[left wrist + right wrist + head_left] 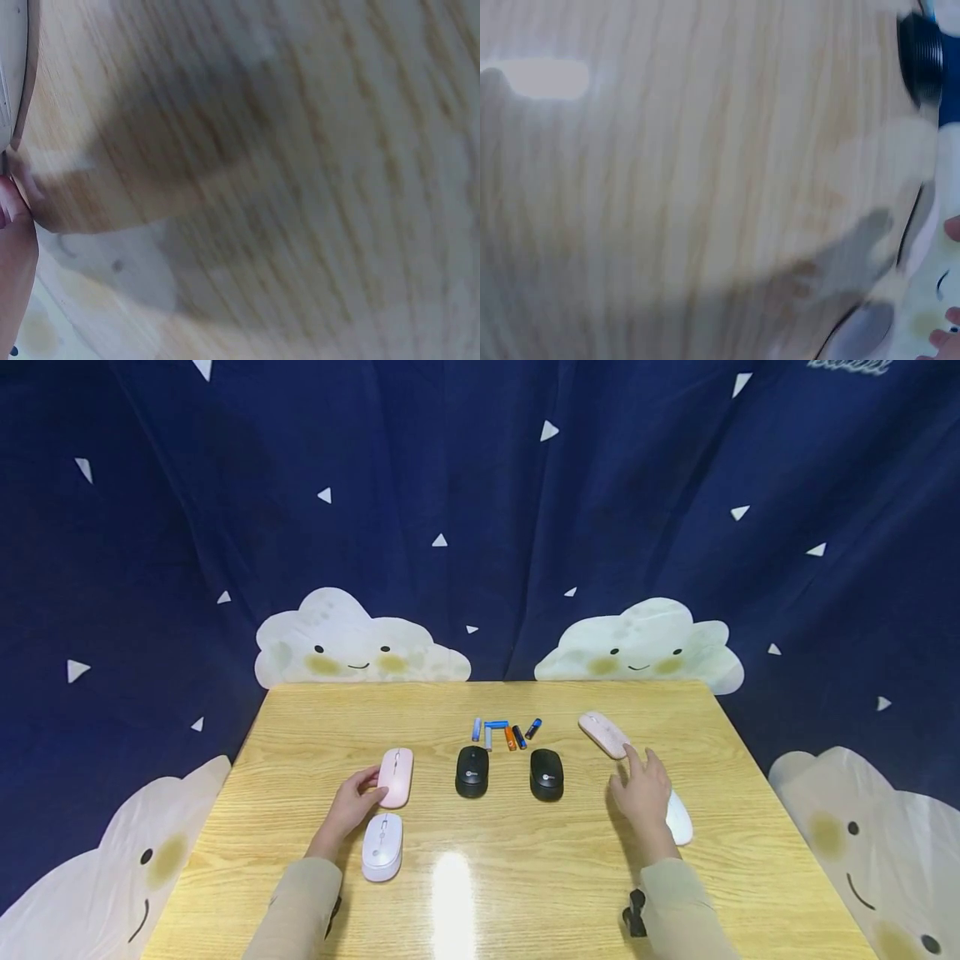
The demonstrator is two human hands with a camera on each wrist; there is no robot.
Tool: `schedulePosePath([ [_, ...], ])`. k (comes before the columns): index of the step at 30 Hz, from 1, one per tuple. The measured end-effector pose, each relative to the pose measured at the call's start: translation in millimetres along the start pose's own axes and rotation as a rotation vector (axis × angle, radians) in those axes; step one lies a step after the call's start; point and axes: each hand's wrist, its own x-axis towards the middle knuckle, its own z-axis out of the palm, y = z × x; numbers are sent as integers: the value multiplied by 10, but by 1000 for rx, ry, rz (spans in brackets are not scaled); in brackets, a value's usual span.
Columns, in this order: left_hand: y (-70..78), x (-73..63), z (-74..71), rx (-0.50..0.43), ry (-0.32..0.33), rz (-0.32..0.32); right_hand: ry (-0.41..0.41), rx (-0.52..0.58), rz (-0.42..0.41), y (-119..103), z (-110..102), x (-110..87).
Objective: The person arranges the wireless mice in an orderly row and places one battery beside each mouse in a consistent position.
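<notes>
My left hand (356, 800) holds the pink computer mouse (395, 777) at its left side, thumb over the lower left edge. A strip of that mouse (9, 75) and part of the hand (15, 274) show at the edge of the left wrist view. Just below it lies a white mouse (382, 847). On the right, my right hand (647, 793) hovers with fingers spread, fingertips close to the lower end of a pale pink mouse (603, 734). A second white mouse (678, 818) is partly hidden behind that hand.
Two black mice, one left (472, 772) and one right (547, 775), sit mid-table. Behind them lie several small batteries, among them an orange one (510, 738). The wooden table (525, 877) ends at a dark blue curtain (495, 510) with cloud faces.
</notes>
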Motion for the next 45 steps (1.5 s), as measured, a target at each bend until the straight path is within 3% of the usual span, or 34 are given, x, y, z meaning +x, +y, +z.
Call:
schedulePosePath([
  [5,-2,-5,-6,7,8,4,-86,4,161,217,-122,-79],
  [13,-23,23,11,13,-2,2,-225,53,292,404,-282,-178],
  [19,-49,42,14,13,-5,-20,-260,40,285,471,-320,-197],
  [45,-47,41,13,24,-4,-20,-192,57,334,491,-251,-191],
])
